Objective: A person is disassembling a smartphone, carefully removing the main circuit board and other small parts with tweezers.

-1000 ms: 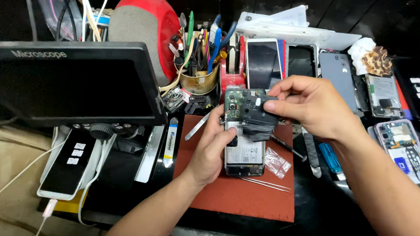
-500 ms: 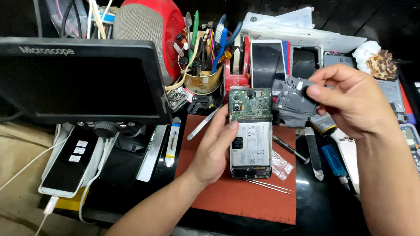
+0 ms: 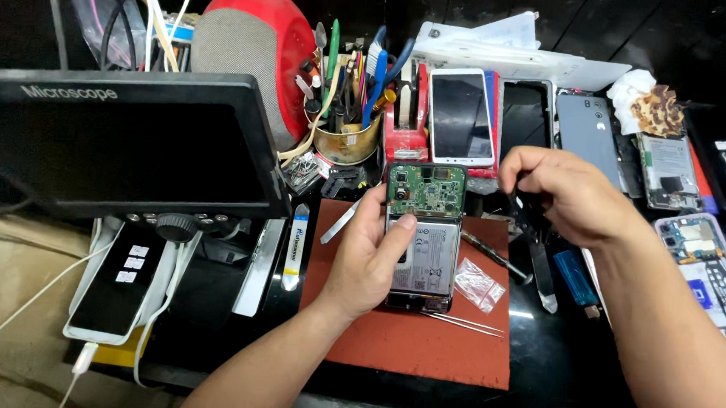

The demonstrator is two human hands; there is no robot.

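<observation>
Cluttered with tools and spare handsets, the dark counter (image 3: 573, 372) carries a red mat (image 3: 421, 344) under the left hand (image 3: 368, 255). That hand grips an opened phone (image 3: 422, 234) from its left edge, tilting the green board upward so it faces the eyes. To its right, the right hand (image 3: 568, 197) pinches a small dark part (image 3: 523, 208), held clear of the phone, above a screwdriver (image 3: 496, 256) and tweezers (image 3: 461, 322).
</observation>
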